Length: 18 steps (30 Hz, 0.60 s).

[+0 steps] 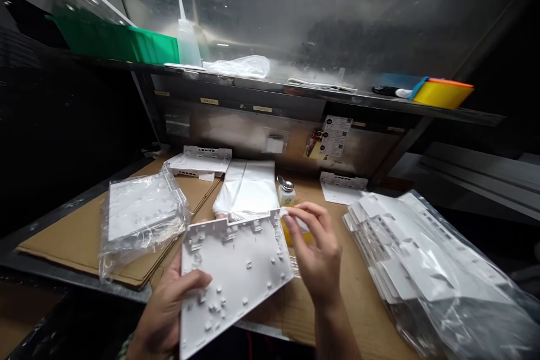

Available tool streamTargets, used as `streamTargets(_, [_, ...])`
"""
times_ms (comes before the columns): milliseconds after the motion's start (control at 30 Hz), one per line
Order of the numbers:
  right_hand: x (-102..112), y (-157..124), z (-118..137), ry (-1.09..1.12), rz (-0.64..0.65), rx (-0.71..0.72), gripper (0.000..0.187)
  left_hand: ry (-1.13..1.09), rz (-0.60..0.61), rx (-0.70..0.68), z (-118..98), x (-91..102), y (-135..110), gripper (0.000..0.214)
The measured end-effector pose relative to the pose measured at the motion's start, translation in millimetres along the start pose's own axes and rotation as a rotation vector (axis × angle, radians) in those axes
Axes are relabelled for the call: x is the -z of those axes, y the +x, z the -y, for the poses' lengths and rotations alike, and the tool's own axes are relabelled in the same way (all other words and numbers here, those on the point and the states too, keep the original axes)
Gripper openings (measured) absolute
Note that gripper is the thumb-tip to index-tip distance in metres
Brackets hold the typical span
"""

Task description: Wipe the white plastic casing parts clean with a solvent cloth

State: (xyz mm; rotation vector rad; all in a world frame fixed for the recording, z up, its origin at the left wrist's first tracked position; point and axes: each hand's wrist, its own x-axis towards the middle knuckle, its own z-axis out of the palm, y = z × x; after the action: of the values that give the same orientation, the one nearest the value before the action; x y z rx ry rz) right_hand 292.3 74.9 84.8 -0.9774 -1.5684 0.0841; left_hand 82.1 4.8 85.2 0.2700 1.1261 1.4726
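A white moulded plastic panel (236, 275), with small clips and posts on its face, is held up tilted over the bench. My left hand (169, 298) grips its left edge, thumb on the face and the fingers hidden behind. At the panel's top right corner, the fingertips of my right hand (318, 244) are pinched together around a small white bit that I cannot make out. Behind that hand shows part of a yellow object (288, 235). A small bottle with a metal cap (287, 194) stands just beyond the corner.
Bagged white panels lie on cardboard at left (143, 205); a stack of bagged panels (413, 247) is at right. White plastic bags (248, 185) and two loose white parts (202, 160) lie behind. The shelf above holds a green bin (122, 42), squeeze bottle (188, 45) and yellow container (442, 94).
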Motion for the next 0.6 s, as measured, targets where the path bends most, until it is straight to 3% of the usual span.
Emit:
streamTargets(100, [-14.1,6.3,42.6,0.096,0.028,0.111,0.021,0.018,0.112,-0.124,8.4,-25.7,-3.3,0.097])
streamTargets(200, [-26.3,7.4,65.7,0.135,0.059,0.163,0.022,0.033,0.250,-0.260,18.2,-40.1,-1.7,0.081])
streamTargets(433, [-24.3,5.5,53.1,0.085,-0.011,0.147,0.024,0.111,0.278,-0.339,33.9,-49.6,4.4,0.072])
streamTargets(600, [-20.9,5.0,52.9,0.051,0.012,0.179,0.026,0.079,0.328,-0.374,36.2,-55.6,2.4,0.068])
